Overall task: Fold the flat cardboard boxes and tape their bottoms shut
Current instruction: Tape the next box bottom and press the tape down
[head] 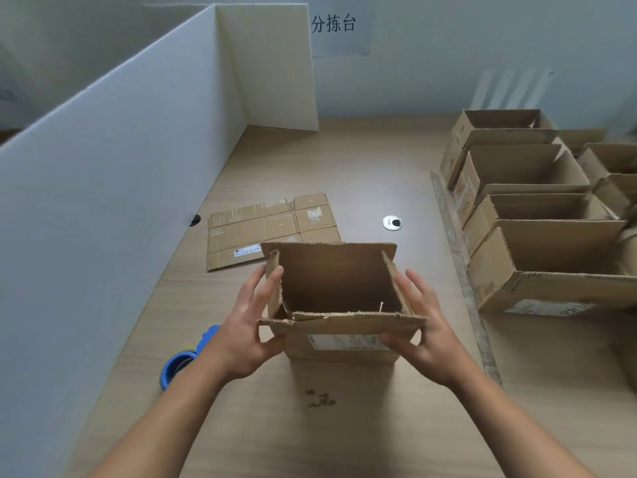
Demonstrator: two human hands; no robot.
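An erected cardboard box (pixel 339 336) is held upright above the table, its open top facing me and its flaps spread outward. My left hand (pixel 250 326) grips its left side, fingers up along the left flap and thumb on the front wall. My right hand (pixel 422 326) grips the right side the same way. A flat, unfolded cardboard box (pixel 269 229) lies on the table just behind it. A blue tape dispenser (pixel 184 358) lies on the table under my left forearm, partly hidden.
Several erected open boxes (pixel 524 215) stand in rows at the right, behind a worn strip (pixel 462 270) on the wooden table (pixel 362 167). A white partition (pixel 120 167) walls off the left side. A round cable grommet (pixel 392 222) sits mid-table.
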